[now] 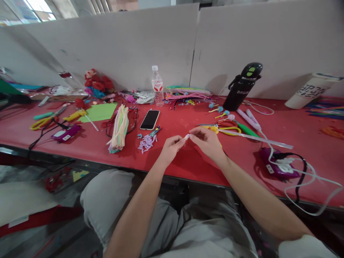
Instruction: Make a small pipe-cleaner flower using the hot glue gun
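Observation:
My left hand [172, 147] pinches a small pale lilac piece [187, 137] between thumb and forefinger, over the front part of the red table. From the other side, my right hand [206, 142] closes its thumb and fingertips on the same piece; its exact shape is too small to make out. Left of my hands lies a pile of short fuzzy lilac pieces [146, 144], with a small tube-like item [155, 131] at its upper edge. A bundle of cream and pastel pipe cleaners [120, 127] lies farther left. Behind the pile rests a phone [149, 119].
Scissors with yellow handles [231, 131], a clear glue stick [266, 140] and a purple power strip [278, 167] with loose cables lie right. A black flask [240, 89], plastic bottle [157, 87] and white cup [306, 91] stand before the partition [120, 50].

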Motion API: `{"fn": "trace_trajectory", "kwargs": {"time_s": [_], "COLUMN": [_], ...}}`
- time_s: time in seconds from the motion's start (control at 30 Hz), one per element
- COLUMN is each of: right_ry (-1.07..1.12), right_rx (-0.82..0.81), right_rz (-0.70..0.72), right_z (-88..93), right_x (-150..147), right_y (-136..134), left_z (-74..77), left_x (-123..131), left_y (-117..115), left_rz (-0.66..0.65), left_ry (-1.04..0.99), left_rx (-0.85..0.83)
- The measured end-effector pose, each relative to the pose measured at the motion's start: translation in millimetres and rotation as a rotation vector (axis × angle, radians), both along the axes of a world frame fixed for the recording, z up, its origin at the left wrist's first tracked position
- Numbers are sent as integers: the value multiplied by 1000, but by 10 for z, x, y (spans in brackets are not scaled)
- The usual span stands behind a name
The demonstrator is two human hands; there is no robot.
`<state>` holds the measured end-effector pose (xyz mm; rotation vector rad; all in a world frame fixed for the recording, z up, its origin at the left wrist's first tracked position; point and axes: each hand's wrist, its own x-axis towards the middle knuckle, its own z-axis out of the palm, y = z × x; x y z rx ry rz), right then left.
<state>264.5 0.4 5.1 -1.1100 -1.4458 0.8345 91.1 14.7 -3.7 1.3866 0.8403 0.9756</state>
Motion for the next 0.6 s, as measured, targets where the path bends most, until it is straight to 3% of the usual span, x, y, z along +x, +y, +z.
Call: {"fn": "trace_trajectory", "kwargs": {"time_s": [0.43,0.6], "right_ry": [33,2], "right_rx": [17,30], "right_rz": [-48,-49], "right_z": [53,77], "right_x": [-5,-3], "right_y": [-17,-51], "left_z": [-33,-50], "left_x": [4,-19], "left_y": [22,56], "left_rz": [-3,85], "left_ry": [-13,51], "left_rx": [4,61]}}
